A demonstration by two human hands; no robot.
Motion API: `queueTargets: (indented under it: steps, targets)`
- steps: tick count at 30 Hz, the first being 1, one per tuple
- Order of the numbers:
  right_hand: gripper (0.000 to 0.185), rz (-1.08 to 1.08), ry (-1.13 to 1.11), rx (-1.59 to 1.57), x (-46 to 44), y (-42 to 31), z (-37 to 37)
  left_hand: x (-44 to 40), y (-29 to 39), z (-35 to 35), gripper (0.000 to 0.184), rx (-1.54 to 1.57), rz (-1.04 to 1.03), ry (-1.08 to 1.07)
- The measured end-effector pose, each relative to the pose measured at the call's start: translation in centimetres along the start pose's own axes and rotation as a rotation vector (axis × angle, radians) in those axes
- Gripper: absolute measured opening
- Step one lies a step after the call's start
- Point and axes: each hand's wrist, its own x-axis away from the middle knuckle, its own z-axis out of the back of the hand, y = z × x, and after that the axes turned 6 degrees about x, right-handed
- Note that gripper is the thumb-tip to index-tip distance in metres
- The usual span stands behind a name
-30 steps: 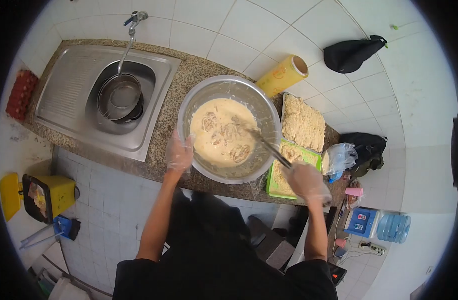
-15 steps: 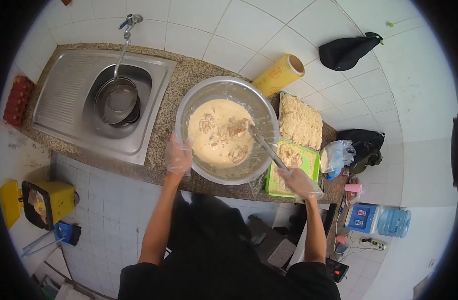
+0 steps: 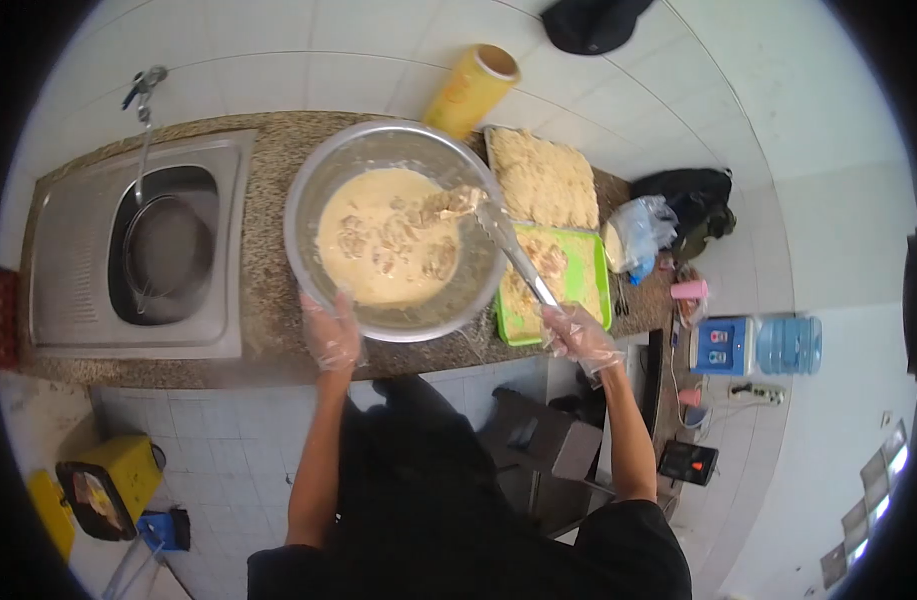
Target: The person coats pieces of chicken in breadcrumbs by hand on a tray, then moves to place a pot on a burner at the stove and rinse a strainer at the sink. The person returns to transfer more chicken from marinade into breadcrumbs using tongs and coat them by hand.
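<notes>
My left hand (image 3: 334, 335), in a clear plastic glove, grips the near left rim of a large metal bowl (image 3: 476, 275). Pale, creamy batter (image 3: 379, 285) with several lumpy pieces partly sunk in it fills the bottom. My right hand (image 3: 581, 338), also gloved, is closed round the handle of metal tongs (image 3: 524, 262). The tongs reach over the bowl's right rim, and a batter-coated piece, seemingly meat (image 3: 454, 203), is in their tips above the batter. Right of the bowl, a green tray (image 3: 601, 285) holds crumb coating and a piece in it.
Behind the green tray lies a tray of crumb-coated food (image 3: 547, 178). A yellow roll of wrap (image 3: 471, 90) stands behind the bowl. To the left is a steel sink (image 3: 234, 230) with a strainer (image 3: 169, 250). A plastic bag (image 3: 644, 235) sits at the right.
The tongs have lifted the coated piece up and towards the bowl's right side. My left hand stays on the rim. The whole view has shifted, putting the counter further left.
</notes>
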Motion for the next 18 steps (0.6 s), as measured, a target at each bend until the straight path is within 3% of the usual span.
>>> queueTargets:
  steps: [4,7,10,13,15,17,18]
  targets:
    - [0.046,-0.053,0.048,-0.05,2.8,2.2,4.4,0.4,2.0,1.6,0.052,0.03,-0.009,-0.164]
    - [0.047,-0.129,0.133,0.025,4.6,5.8,8.9,1.3,2.2,2.8,0.041,-0.006,-0.09,-0.072]
    - [0.05,-0.104,0.17,0.151,6.4,8.6,13.0,2.7,2.6,4.3,0.042,-0.121,-0.145,0.072]
    - [0.049,-0.1,0.34,0.632,8.2,9.8,15.2,4.2,0.0,6.5,0.04,-0.198,-0.019,0.181]
    - [0.051,0.081,0.347,0.915,8.9,12.9,16.0,5.6,-2.1,8.3,0.039,-0.192,0.076,0.249]
    - [0.05,-0.182,0.321,1.107,8.6,13.5,15.2,7.4,-4.0,10.3,0.04,-0.139,0.117,0.326]
    - [0.048,-0.054,0.361,1.174,8.9,14.0,14.3,8.5,-6.5,12.0,0.039,-0.243,0.126,0.381]
